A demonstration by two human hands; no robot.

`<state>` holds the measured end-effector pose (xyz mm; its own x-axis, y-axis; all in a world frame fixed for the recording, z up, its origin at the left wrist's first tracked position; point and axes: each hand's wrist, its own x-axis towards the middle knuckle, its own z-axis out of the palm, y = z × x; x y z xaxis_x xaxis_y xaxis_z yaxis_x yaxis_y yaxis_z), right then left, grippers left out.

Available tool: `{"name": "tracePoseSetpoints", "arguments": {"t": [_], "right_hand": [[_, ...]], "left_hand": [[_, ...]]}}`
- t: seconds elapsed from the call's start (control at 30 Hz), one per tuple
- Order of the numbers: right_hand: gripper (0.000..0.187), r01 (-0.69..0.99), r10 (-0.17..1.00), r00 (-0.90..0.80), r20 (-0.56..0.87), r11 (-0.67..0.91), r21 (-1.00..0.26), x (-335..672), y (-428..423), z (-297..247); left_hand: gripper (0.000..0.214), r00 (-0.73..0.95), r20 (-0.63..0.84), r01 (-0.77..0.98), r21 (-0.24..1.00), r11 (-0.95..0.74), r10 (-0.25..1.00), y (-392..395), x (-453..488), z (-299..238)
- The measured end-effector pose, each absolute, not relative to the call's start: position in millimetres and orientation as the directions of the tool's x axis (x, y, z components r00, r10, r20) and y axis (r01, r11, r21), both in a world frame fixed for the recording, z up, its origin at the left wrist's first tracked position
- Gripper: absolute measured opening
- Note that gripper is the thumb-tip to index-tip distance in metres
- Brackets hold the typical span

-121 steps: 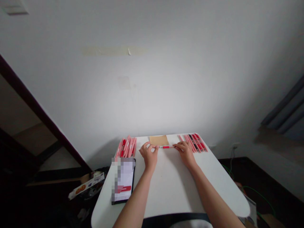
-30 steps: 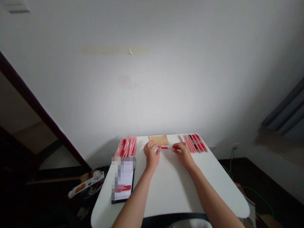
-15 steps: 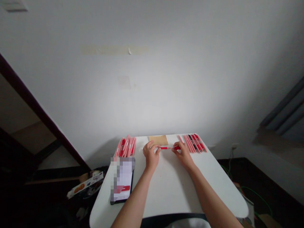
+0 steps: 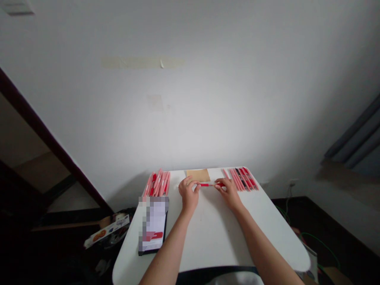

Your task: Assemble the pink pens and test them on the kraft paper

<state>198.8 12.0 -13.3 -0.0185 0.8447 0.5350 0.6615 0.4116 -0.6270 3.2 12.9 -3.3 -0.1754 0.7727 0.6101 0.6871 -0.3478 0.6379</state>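
Observation:
A red pen [image 4: 208,185] is held level between both hands, just above the white table [image 4: 213,233]. My left hand [image 4: 188,191] pinches its left end with curled fingers. My right hand [image 4: 228,190] grips the right end the same way. Behind the pen lies a small brown card [image 4: 198,174]. A pile of pink and red pens [image 4: 157,183] lies at the far left of the table. Another row of pink, red and black pens [image 4: 242,178] lies at the far right, close to my right hand.
A tablet with a dark case [image 4: 153,229] lies on the table's left side near the edge. A printed box [image 4: 106,232] sits on the dark floor to the left. The white wall [image 4: 190,99] rises straight behind the table.
Since four seconds ago my hands have drawn closer together along the pen. Over the last second they barely move.

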Motion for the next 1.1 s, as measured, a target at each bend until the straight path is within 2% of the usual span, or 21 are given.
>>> {"name": "tracePoseSetpoints", "arguments": {"t": [0.13,0.27,0.5,0.8,1.1], "right_hand": [[0.021,0.622,0.847,-0.001,0.532,0.417,-0.663,197.6,12.7,-14.9],[0.017,0.64,0.839,-0.004,0.543,0.42,-0.644,199.2,14.1,-14.6],[0.026,0.685,0.829,-0.007,0.559,0.411,-0.601,200.2,11.7,-10.6],[0.024,0.621,0.835,-0.034,0.55,0.449,-0.643,198.5,11.2,-11.2],[0.036,0.652,0.866,-0.022,0.5,0.392,-0.649,199.9,11.0,-8.1]], "left_hand": [[0.006,-0.186,0.611,0.681,0.645,-0.347,0.769,14.7,2.0,-4.6],[0.006,-0.176,0.617,0.671,0.645,-0.365,0.767,14.1,2.3,-4.8],[0.005,-0.176,0.624,0.662,0.647,-0.378,0.761,14.6,2.1,-4.8],[0.002,-0.191,0.621,0.659,0.655,-0.37,0.76,16.8,0.3,-6.3],[0.005,-0.1,0.673,0.607,0.625,-0.491,0.733,16.1,1.1,-5.2]]}}
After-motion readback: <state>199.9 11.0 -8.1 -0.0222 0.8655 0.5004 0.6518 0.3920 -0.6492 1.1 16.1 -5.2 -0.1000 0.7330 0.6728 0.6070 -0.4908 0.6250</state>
